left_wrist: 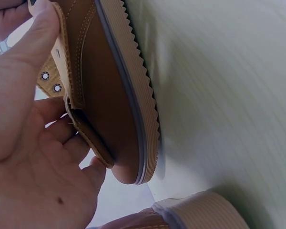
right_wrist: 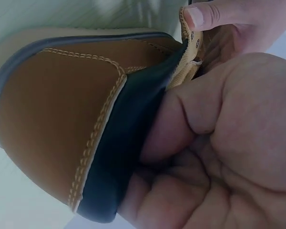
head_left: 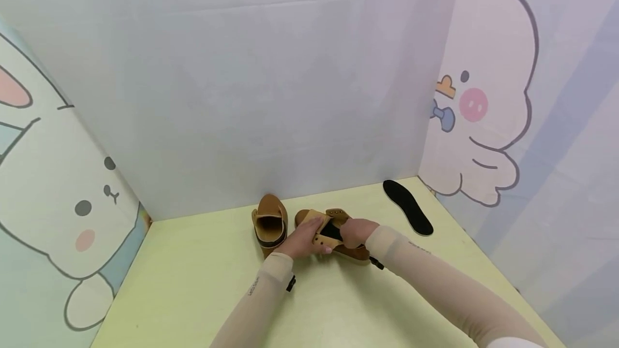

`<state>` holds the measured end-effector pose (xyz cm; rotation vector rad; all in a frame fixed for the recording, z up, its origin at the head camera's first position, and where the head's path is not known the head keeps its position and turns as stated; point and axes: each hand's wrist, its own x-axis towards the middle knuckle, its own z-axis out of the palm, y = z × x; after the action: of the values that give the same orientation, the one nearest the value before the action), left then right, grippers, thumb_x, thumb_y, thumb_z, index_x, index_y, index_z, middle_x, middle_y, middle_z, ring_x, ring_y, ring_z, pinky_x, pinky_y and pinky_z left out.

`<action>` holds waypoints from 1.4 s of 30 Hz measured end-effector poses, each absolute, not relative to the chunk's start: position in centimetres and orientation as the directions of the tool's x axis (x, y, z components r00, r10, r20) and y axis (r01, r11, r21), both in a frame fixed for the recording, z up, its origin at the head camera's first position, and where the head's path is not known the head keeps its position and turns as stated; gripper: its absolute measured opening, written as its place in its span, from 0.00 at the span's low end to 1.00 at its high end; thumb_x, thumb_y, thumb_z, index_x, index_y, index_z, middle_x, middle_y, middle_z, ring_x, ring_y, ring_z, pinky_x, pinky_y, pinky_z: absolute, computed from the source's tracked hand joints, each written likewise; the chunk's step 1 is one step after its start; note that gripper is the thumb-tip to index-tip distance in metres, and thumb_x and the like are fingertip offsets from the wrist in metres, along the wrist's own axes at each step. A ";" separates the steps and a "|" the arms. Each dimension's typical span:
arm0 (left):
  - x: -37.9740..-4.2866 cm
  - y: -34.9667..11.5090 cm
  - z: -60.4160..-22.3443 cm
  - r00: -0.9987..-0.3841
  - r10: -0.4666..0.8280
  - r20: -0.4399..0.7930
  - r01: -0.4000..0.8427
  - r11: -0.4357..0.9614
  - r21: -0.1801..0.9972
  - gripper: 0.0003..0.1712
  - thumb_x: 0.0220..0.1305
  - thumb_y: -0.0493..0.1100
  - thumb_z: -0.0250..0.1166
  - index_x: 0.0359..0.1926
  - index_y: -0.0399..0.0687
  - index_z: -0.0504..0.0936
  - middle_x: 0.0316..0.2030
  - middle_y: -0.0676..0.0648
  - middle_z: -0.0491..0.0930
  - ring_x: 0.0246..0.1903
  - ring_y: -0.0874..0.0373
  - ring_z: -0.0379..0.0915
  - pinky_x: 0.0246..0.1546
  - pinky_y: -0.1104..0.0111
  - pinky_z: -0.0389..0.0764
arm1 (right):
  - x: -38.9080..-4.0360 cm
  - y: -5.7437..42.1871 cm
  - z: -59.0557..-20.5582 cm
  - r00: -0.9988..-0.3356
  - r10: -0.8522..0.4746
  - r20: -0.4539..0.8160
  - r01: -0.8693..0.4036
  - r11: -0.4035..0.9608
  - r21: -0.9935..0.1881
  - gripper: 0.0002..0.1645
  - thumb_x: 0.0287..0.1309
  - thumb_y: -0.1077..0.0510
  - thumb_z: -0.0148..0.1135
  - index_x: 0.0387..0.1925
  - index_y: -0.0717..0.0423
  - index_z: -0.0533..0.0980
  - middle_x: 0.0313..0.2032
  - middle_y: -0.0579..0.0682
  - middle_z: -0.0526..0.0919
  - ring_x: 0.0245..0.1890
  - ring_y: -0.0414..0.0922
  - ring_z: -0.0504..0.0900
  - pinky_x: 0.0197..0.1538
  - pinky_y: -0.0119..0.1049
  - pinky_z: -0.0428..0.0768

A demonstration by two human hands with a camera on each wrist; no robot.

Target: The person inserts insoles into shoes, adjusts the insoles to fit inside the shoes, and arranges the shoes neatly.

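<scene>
A brown leather shoe [head_left: 355, 254] with a tan lining and a ridged pale sole is on the pale table, toe to the left. The left hand [head_left: 303, 238] grips its upper, thumb on the eyelet flap [left_wrist: 62, 52] and fingers spread round the tongue side. Down in the shoe's opening reach the curled fingers of the right hand [head_left: 357, 231], past the dark padded collar [right_wrist: 126, 138]; their tips are hidden. A black insole [head_left: 331, 231] shows inside the opening, right at those fingers. Left of it stands the matching brown shoe [head_left: 269, 224].
Another black insole [head_left: 408, 207] lies flat at the table's back right. White curtain-like walls [head_left: 271, 95] with cartoon prints close in the pale yellow table [head_left: 193, 278] at the back and sides. The second shoe stands close beside the left hand.
</scene>
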<state>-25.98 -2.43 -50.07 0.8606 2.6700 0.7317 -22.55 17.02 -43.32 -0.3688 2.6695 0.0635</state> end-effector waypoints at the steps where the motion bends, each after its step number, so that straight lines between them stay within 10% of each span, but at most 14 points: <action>1: -26.0 -2.4 -50.1 -0.798 0.598 -0.072 0.478 0.702 0.528 0.58 0.61 0.64 0.71 0.81 0.47 0.53 0.78 0.45 0.52 0.77 0.44 0.46 0.73 0.50 0.56 | -22.6 17.0 -43.3 -0.867 -0.241 -0.436 -0.260 0.965 -0.015 0.11 0.71 0.60 0.57 0.32 0.54 0.82 0.30 0.47 0.79 0.27 0.44 0.74 0.32 0.39 0.71; 42: -26.1 -2.6 -50.6 -0.800 0.596 -0.074 0.469 0.698 0.541 0.58 0.61 0.62 0.72 0.81 0.46 0.51 0.79 0.44 0.50 0.77 0.44 0.44 0.73 0.50 0.56 | -24.8 16.6 -45.3 -0.816 -0.450 -0.363 -0.411 0.893 -0.185 0.14 0.70 0.62 0.60 0.28 0.51 0.84 0.21 0.42 0.75 0.23 0.39 0.67 0.32 0.34 0.67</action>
<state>-26.15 -2.56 -50.63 0.8509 2.6642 0.7503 -24.84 16.62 -45.35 -0.6315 2.6565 -0.1364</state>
